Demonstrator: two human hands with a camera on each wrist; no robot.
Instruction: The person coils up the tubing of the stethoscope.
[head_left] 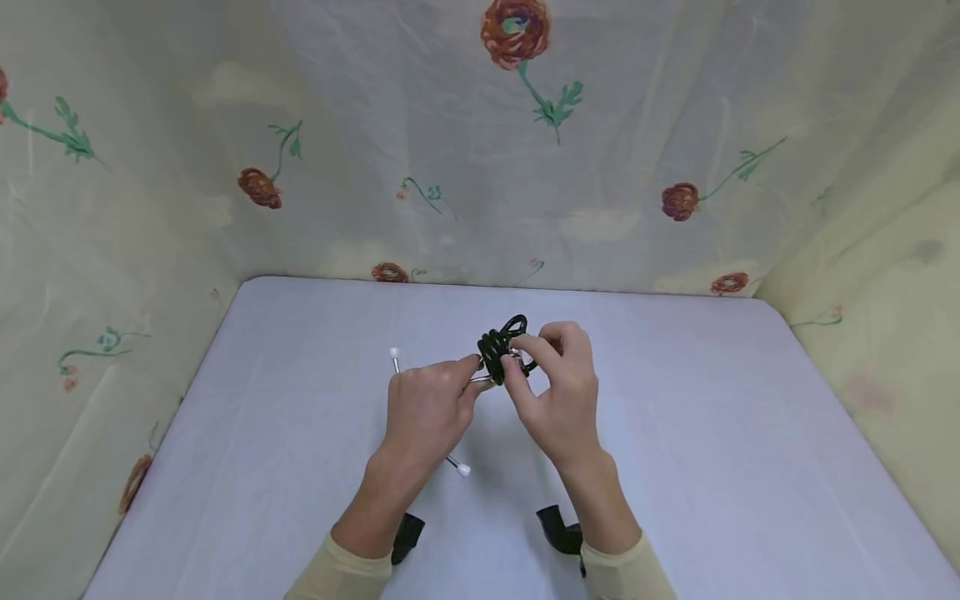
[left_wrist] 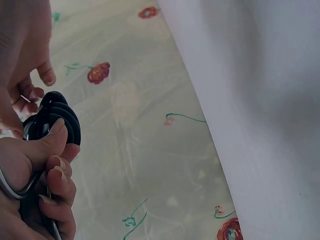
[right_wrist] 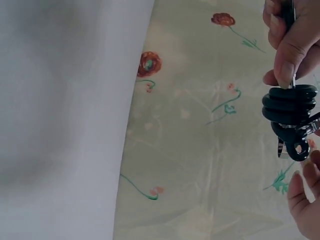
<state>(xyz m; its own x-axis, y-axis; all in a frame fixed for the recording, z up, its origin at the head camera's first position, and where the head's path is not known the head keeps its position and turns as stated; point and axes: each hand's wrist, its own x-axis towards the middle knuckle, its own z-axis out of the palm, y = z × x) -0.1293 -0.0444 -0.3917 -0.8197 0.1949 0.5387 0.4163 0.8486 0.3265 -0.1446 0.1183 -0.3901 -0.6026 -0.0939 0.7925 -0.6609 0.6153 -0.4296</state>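
A stethoscope with black tubing (head_left: 492,348) wound into a tight coil is held up above the table. My left hand (head_left: 429,404) grips its metal ear tubes beside the coil; one white ear tip (head_left: 395,354) shows beyond the knuckles, another below the wrist. At the coil's right side, my right hand (head_left: 561,387) pinches a shiny metal part between thumb and forefinger. The left wrist view has the left thumb pressed along the tubing (left_wrist: 71,122). In the right wrist view, stacked loops (right_wrist: 285,106) end in a small loop (right_wrist: 299,151) of tubing near the right fingers.
A white-covered table (head_left: 697,450) spreads below both hands. Flower-printed curtains (head_left: 450,100) hang close behind it and along both sides. Dark curved pieces (head_left: 558,531) show beside each wrist.
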